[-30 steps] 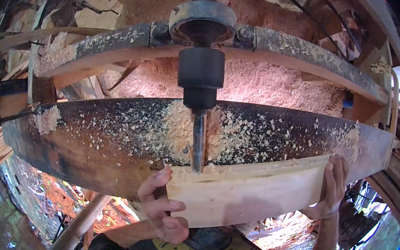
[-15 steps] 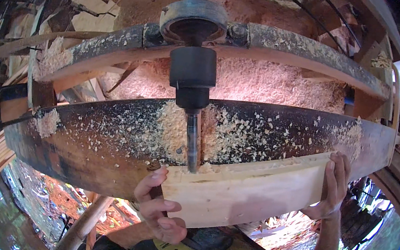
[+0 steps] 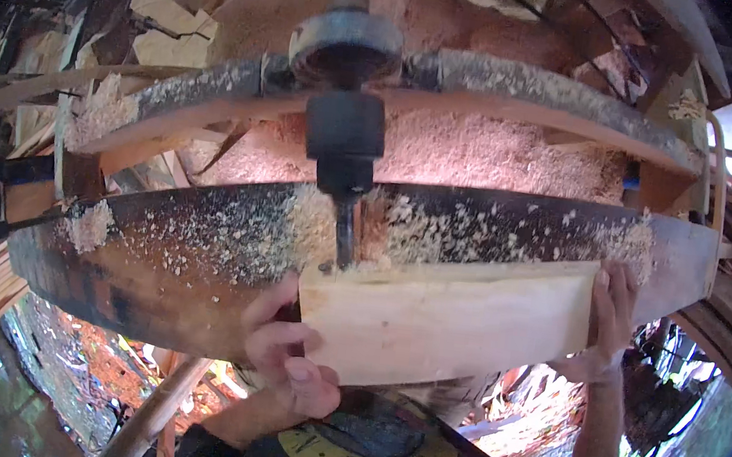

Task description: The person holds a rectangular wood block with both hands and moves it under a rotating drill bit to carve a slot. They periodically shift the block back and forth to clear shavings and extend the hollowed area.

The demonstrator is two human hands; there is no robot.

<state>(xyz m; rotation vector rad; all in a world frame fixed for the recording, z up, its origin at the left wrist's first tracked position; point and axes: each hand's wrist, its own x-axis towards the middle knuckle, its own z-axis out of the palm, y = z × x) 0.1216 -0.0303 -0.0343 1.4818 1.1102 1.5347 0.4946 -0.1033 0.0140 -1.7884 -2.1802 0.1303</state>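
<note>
A pale rectangular wooden block (image 3: pixel 446 319) is held on the near side of a dark work board (image 3: pixel 152 285). My left hand (image 3: pixel 289 346) closes around its left end, thumb and fingers pressed on the near corner. At the opposite end, my right hand (image 3: pixel 610 324) grips the block with fingers along its short side. A metal drill bit (image 3: pixel 345 235) hangs from a black chuck (image 3: pixel 344 140). Its tip meets the block's far edge close to the left end; whether it sits inside the wood I cannot tell.
Wood shavings (image 3: pixel 424 231) cover the board around the bit. Behind it runs a chip-dusted wooden beam (image 3: pixel 544 91), with a heap of sawdust (image 3: pixel 491 157) beyond. A clamp (image 3: pixel 1 196) sits at the board's left end, and a round pole (image 3: pixel 150 416) leans below.
Both hands have pushed the block slightly away from me, farther onto the board. The bit's tip now meets the far edge closer to the block's left corner.
</note>
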